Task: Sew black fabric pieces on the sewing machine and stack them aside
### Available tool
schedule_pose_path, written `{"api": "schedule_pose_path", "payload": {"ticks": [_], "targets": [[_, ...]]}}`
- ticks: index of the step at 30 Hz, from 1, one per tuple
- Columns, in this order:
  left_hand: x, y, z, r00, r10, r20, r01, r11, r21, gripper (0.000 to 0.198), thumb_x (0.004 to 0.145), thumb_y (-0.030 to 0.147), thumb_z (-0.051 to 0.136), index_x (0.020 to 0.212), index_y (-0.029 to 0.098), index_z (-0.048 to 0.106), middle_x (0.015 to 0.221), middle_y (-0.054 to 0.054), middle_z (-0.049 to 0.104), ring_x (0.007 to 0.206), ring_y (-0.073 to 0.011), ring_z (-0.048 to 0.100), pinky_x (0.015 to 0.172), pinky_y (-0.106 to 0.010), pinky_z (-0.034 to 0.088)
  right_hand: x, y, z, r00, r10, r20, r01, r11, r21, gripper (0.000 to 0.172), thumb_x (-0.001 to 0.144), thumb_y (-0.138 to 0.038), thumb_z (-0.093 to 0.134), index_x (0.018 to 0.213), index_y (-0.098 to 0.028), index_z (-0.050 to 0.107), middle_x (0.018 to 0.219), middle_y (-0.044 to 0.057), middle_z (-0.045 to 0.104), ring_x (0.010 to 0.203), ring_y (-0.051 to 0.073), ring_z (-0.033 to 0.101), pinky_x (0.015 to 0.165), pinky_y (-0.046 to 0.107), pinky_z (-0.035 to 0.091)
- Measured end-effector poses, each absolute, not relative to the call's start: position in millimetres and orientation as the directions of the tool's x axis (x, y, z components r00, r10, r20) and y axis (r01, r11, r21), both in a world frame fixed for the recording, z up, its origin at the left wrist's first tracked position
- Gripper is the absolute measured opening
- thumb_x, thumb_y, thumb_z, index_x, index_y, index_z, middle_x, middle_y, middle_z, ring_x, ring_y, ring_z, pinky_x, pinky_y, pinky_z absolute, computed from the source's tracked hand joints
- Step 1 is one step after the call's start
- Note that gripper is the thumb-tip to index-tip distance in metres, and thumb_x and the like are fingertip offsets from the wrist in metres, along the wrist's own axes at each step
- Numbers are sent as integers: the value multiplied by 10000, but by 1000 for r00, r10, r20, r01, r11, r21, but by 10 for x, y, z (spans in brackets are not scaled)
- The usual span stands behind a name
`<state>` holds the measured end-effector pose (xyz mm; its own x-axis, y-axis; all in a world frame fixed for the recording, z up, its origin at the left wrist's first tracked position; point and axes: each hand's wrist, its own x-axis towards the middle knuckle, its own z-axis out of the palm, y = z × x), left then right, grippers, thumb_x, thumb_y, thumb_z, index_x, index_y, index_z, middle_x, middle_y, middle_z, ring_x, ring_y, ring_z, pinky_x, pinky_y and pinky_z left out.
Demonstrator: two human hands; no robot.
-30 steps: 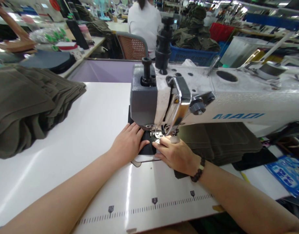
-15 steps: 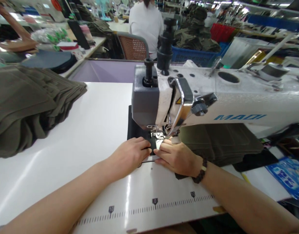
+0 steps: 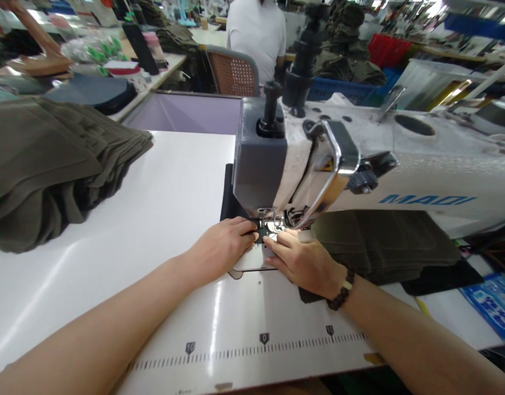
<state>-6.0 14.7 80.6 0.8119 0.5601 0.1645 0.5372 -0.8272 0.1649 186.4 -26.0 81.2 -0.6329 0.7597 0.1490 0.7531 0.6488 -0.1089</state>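
Observation:
A strip of black fabric (image 3: 229, 198) lies under the head of a white and grey sewing machine (image 3: 261, 153), its near end by the presser foot (image 3: 274, 224). My left hand (image 3: 228, 244) presses on this near end, fingers bent and close together. From the other side, my right hand (image 3: 304, 260) pinches toward the fabric's right edge, its fingertips just in front of the foot. The fingertips of both hands nearly meet. Part of the strip is hidden behind the machine head and under my fingers.
Stacked olive fabric pieces (image 3: 42, 170) lie on the left of the white table (image 3: 174, 181). More olive pieces (image 3: 384, 241) sit under the machine arm. A blue packet (image 3: 493, 304) is at the right. Beyond the table are a chair (image 3: 233, 71) and a person in white (image 3: 256, 38).
The near end of the black strip has moved away from me toward the presser foot, and my hands have followed it slightly forward. The view has shifted a little, and the person behind has turned.

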Motion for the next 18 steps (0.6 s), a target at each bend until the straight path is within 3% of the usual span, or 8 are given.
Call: {"api": "schedule_pose_path", "payload": {"ticks": [10,18], "targets": [[-33,261,771,766,613,195,601,-790,121,139,836,171,472,825,146,608,868,-72,593,909,-196,548,774,-295,467,1832,-262,812,-596,796,105,796,603,-52,304,841,-356,521,1074,-160,531,830,65,592,780,187,530,617,282,330],[-27,273,783,766,615,188,601,-788,133,121,822,165,491,796,151,608,840,-61,595,829,-182,562,703,-277,476,1832,-253,815,-597,794,118,793,606,-65,295,829,-342,541,1058,-157,534,819,54,587,746,175,520,594,277,319]]}}
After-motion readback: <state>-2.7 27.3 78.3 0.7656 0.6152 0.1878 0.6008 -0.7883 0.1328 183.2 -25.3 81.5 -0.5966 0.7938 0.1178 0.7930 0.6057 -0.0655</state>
